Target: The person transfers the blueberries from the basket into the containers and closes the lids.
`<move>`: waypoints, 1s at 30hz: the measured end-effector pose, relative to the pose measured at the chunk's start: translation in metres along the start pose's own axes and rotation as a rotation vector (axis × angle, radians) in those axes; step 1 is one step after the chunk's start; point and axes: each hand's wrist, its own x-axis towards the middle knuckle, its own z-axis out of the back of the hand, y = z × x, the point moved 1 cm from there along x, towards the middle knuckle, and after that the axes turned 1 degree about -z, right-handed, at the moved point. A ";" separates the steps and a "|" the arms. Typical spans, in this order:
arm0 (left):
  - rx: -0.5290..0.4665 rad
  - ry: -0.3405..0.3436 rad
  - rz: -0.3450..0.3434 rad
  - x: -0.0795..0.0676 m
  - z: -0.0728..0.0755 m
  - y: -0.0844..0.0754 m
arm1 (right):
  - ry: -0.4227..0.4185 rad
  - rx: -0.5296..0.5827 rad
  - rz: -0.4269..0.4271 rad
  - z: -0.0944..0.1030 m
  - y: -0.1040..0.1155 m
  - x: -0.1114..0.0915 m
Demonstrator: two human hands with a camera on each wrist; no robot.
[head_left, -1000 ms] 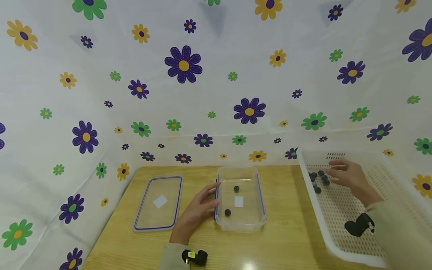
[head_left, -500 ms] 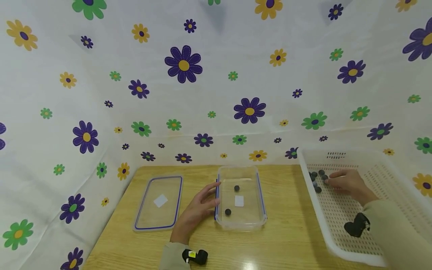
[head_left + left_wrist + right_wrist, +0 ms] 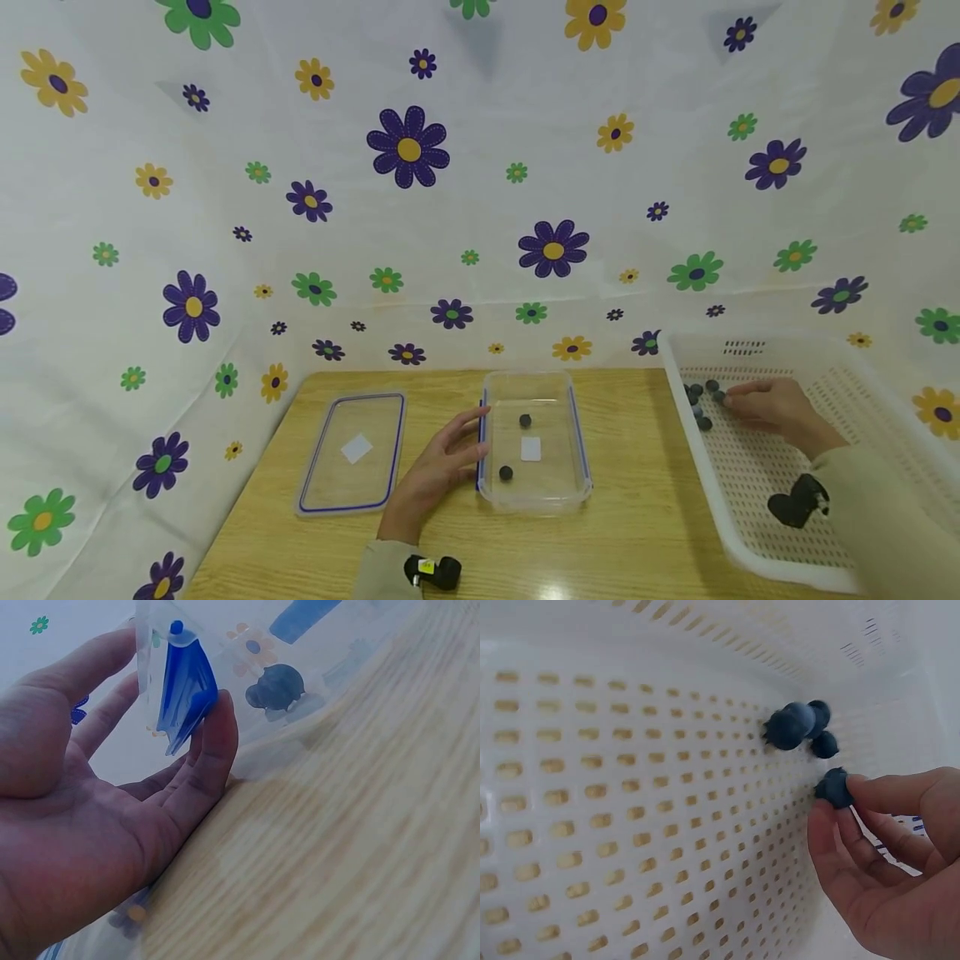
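Note:
My right hand (image 3: 776,414) reaches into the white perforated basket (image 3: 750,492) and pinches a blueberry (image 3: 834,789) between thumb and fingertips. More blueberries (image 3: 785,730) lie close by against the basket's side. At the middle of the table stands a clear plastic food container (image 3: 531,503) with no lid on it. Two blueberries rest inside, a rear blueberry (image 3: 525,421) and a front blueberry (image 3: 506,472). The fingers of my left hand (image 3: 433,472) touch the container's left side, near its blue latch (image 3: 186,690).
Left of the container, a clear lid (image 3: 330,479) with a blue seal lies flat on the wooden table (image 3: 630,533). A white cloth (image 3: 480,208) with printed flowers hangs behind and at the sides. The basket walls rise around my right hand.
My right hand has lowered to the blueberries, and its spread fingers have closed on one of them. My left hand stays at the container.

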 end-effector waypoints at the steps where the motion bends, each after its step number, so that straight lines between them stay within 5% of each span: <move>1: 0.002 -0.001 0.004 0.000 0.000 0.000 | 0.009 0.015 0.014 0.000 0.000 -0.001; 7: -0.001 -0.015 0.017 -0.006 0.005 -0.002 | 0.045 0.034 0.054 -0.003 0.011 -0.004; 21: 0.008 -0.009 0.002 -0.003 0.000 0.002 | -0.033 0.000 0.262 -0.003 0.063 -0.034; 30: -0.001 0.004 0.001 0.000 0.000 0.002 | -0.054 0.101 0.404 -0.018 0.091 -0.061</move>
